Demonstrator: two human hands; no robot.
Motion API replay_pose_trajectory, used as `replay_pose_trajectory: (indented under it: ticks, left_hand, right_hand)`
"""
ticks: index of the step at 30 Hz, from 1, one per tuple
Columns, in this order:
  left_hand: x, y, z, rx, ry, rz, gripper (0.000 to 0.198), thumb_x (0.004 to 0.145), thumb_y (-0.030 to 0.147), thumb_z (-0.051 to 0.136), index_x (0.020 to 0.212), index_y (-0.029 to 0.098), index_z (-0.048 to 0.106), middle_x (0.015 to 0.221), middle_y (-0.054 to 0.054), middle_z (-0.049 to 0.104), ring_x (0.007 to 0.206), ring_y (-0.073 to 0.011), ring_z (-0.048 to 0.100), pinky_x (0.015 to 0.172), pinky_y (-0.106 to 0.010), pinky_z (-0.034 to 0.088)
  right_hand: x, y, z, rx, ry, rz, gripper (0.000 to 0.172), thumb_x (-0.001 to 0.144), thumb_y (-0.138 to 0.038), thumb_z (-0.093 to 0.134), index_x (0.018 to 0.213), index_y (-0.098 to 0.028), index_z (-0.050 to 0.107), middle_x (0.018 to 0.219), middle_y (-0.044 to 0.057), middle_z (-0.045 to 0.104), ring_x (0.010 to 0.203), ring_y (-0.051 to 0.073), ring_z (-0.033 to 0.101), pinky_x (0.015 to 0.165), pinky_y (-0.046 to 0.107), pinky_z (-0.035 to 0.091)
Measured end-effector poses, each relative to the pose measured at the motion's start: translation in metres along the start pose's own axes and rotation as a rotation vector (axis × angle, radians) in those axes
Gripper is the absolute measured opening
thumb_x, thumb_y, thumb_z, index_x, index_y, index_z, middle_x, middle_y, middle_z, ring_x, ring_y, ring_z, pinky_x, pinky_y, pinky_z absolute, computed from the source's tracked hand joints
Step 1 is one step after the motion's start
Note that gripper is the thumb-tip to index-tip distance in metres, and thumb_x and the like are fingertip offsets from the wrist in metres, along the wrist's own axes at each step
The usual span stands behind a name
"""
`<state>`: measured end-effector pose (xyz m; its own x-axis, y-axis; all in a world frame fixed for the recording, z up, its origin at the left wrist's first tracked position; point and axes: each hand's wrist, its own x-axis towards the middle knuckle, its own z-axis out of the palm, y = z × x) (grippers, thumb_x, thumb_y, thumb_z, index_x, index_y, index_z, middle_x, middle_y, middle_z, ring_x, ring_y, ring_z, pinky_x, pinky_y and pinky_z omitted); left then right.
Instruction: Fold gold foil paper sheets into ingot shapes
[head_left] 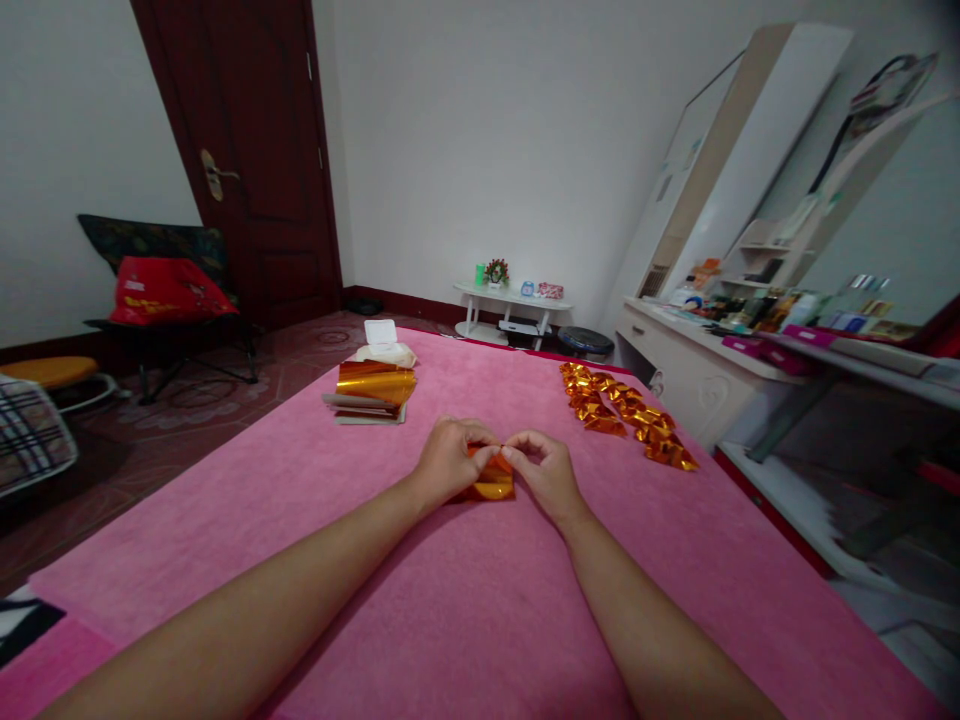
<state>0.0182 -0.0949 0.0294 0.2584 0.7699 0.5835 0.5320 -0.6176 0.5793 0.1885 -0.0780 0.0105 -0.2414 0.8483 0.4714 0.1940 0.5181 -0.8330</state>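
Note:
A small piece of shiny gold-orange foil paper (491, 483) lies on the pink cloth (480, 620) in front of me. My left hand (450, 460) and my right hand (546, 468) both pinch its upper edge, fingers curled and fingertips meeting above it. A stack of flat gold foil sheets (373, 390) sits further back on the left. A row of several folded gold foil pieces (626, 412) runs along the right side of the cloth.
A white tissue pack (384, 345) lies behind the sheet stack. A dark door (247, 150) and a chair with a red bag (165, 290) stand at the left. A cluttered white dresser (712, 350) is at the right, a small white table (510, 300) at the back.

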Motion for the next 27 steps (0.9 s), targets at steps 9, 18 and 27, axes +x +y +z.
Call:
replay_pose_trajectory:
  ticks: [9, 18, 27]
  left_hand:
    - [0.007, -0.016, -0.011, -0.123, -0.076, -0.104, 0.017, 0.079, 0.027, 0.060, 0.077, 0.015, 0.073, 0.078, -0.006, 0.069, 0.069, -0.0151, 0.062, 0.064, -0.024, 0.044]
    - [0.010, -0.022, -0.024, -0.334, 0.021, -0.209, 0.020, 0.077, 0.029, 0.061, 0.069, 0.012, 0.071, 0.077, -0.008, 0.069, 0.075, -0.0174, 0.062, 0.073, -0.027, 0.046]
    - [0.010, -0.033, -0.020, -0.430, 0.139, -0.321, 0.018, 0.071, 0.030, 0.067, 0.071, 0.013, 0.072, 0.074, -0.007, 0.071, 0.069, -0.0169, 0.064, 0.067, -0.026, 0.049]
  right_hand:
    - [0.001, -0.007, -0.004, -0.080, 0.165, -0.034, 0.012, 0.077, -0.025, 0.057, 0.068, -0.017, 0.061, 0.064, -0.001, 0.059, 0.063, 0.014, 0.056, 0.061, 0.024, 0.044]
    - [0.004, 0.002, -0.010, -0.078, 0.345, -0.045, 0.012, 0.077, -0.027, 0.058, 0.071, -0.017, 0.061, 0.067, 0.000, 0.059, 0.064, 0.014, 0.055, 0.061, 0.024, 0.044]
    - [0.005, 0.002, -0.012, -0.070, 0.362, -0.030, 0.012, 0.075, -0.027, 0.059, 0.071, -0.017, 0.062, 0.067, 0.000, 0.060, 0.064, 0.015, 0.055, 0.061, 0.025, 0.044]
